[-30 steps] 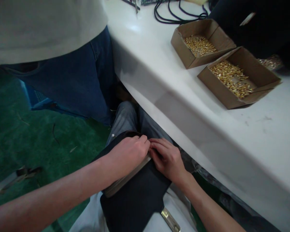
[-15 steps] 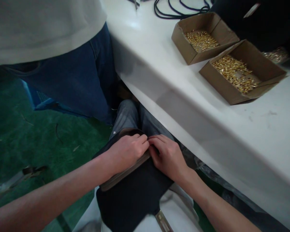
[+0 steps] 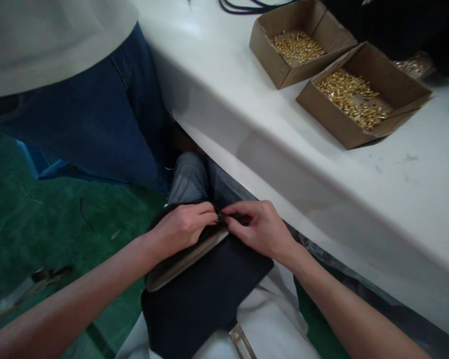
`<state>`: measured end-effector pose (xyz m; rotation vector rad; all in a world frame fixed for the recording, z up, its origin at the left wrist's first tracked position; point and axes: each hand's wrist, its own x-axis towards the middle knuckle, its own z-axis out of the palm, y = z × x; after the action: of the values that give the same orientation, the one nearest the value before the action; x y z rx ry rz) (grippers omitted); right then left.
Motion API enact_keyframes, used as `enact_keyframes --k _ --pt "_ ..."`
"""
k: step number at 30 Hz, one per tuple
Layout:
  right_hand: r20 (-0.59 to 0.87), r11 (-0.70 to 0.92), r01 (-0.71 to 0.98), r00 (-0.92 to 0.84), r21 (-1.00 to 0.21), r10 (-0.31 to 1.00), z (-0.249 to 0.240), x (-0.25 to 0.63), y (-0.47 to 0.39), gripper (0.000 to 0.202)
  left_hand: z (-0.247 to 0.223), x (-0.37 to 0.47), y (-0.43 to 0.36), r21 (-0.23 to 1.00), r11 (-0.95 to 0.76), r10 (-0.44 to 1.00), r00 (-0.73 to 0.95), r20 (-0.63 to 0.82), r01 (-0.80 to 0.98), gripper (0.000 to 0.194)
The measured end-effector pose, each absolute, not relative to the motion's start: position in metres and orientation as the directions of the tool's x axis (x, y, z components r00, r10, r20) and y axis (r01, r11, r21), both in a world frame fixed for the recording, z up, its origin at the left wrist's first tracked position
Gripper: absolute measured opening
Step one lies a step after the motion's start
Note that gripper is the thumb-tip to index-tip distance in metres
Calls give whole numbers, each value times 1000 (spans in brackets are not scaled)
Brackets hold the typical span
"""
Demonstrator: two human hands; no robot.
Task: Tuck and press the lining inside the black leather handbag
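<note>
On my lap lies a black bag with its flap folded back toward me and its beige-lined mouth showing. A metal clasp strip hangs from the flap. My left hand reaches over the mouth, its fingers closed on the far right corner of the rim. Facing it, my right hand pinches that same corner between thumb and fingertips. A small dark metallic bit shows between the two hands; it is too small to name.
Two cardboard boxes of small gold-coloured metal pieces stand on the white-covered table, near black cords. A person in blue jeans stands close at left. Behind them is a blue crate on the green floor.
My hands have drawn slightly apart at the bag's corner, uncovering the small metallic bit. The bag's mouth gapes wider. The view has shifted a little, moving table and boxes up and left.
</note>
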<state>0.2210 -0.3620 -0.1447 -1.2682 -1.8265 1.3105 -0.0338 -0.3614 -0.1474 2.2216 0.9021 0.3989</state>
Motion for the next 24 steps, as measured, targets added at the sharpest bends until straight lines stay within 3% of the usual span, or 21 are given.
enact_keyframes --k 4,9,13,18,24 --pt "19 217 401 -442 -890 897 -134 213 -355 25 -145 -36 -368 613 -571 737 670 89 546 23" --pt "-86 212 470 -536 -857 840 -115 206 -343 24 -137 -35 -380 471 -654 726 667 168 593 25" --pt "-175 170 514 -556 -841 813 -111 207 -338 23 -135 -28 -385 510 -625 763 601 238 591 20" --pt "-220 125 511 -562 -851 797 -108 209 -329 23 -139 -22 -378 628 -504 833 524 175 592 15" --pt "-176 281 467 -720 -838 672 -100 214 -308 24 -136 -23 -373 621 -496 849 487 202 607 13"
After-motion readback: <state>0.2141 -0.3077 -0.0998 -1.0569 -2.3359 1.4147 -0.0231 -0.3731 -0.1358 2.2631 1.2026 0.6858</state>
